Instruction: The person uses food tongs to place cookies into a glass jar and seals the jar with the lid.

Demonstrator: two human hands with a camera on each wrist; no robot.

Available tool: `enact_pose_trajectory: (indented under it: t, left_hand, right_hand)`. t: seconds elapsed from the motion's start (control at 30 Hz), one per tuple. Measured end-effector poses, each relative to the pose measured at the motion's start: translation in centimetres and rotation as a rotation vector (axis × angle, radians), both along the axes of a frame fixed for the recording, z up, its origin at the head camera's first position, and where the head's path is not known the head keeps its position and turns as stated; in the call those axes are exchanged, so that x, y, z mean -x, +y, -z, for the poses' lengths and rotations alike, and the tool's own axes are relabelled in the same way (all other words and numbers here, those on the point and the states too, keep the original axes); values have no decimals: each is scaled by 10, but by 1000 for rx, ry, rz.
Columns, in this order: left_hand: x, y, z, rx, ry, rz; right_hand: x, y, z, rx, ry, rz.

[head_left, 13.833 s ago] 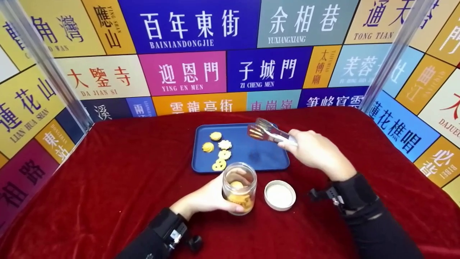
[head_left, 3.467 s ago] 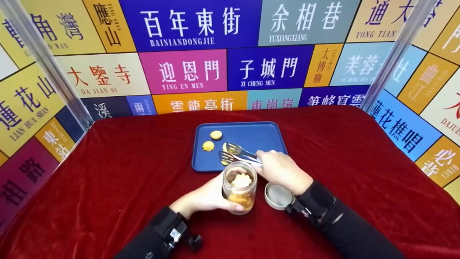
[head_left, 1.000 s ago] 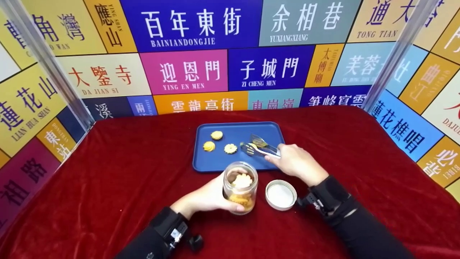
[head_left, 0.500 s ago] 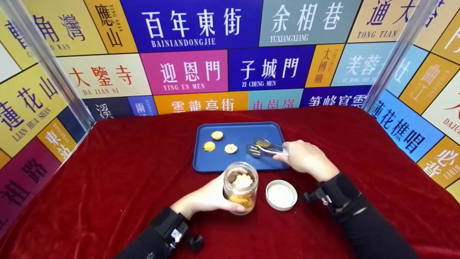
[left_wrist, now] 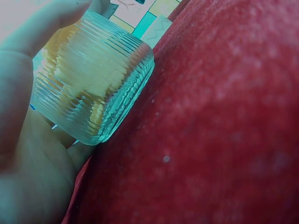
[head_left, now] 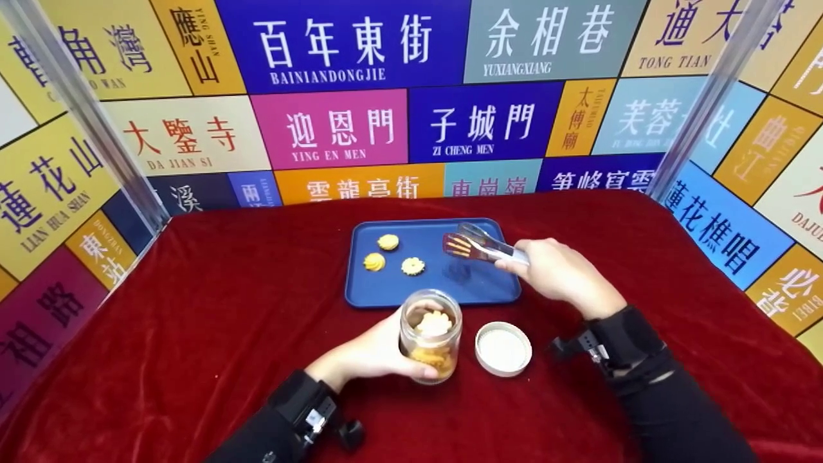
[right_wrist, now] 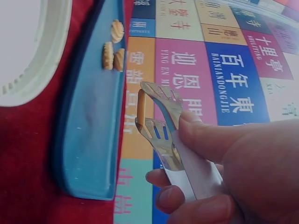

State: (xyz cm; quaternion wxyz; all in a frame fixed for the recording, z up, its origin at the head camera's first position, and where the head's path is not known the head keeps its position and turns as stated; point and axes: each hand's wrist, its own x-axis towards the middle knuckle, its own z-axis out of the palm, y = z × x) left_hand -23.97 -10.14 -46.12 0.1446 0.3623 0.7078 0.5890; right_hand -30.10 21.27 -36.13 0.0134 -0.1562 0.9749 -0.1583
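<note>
My left hand [head_left: 379, 354] grips a clear ribbed glass jar [head_left: 429, 366], uncapped and partly filled with cookies; a flower-shaped cookie [head_left: 434, 323] lies on top. In the left wrist view, fingers and thumb wrap around its side. My right hand [head_left: 556, 273] holds metal serving tongs [head_left: 498, 249] with slotted ends, raised over the right part of a blue tray [head_left: 366, 292]. Between the tong tips, the right wrist view shows a thin tan cookie [right_wrist: 141, 108] edge-on. Several cookies' worth of space apart from the tongs, a flower-shaped cookie [head_left: 413, 266] and two swirled cookies [head_left: 374, 262] lie on the tray's left side.
A round whitish lid [head_left: 503, 348] lies upturned right of the jar, in front of the tray. Red velvet cloth [head_left: 225, 334] covers the table. Behind it stands a wall of coloured sign panels [head_left: 328, 128], with clear upright posts at both corners.
Since the oldest frame, two cookies have left the tray's near left, and a flower-shaped one now tops the jar. Lately the tongs rose and moved right with a cookie. The left hand stayed put.
</note>
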Motion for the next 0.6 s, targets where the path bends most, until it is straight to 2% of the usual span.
enact_pose_trajectory:
  t: [0.4,0.6]
  left_hand:
    - [1,0,1,-4,11,8]
    - [1,1,2,-22,15,11]
  right_hand:
    - [-22,8,-37,38,111,-73]
    - [-35,8,-52,76,138,-109]
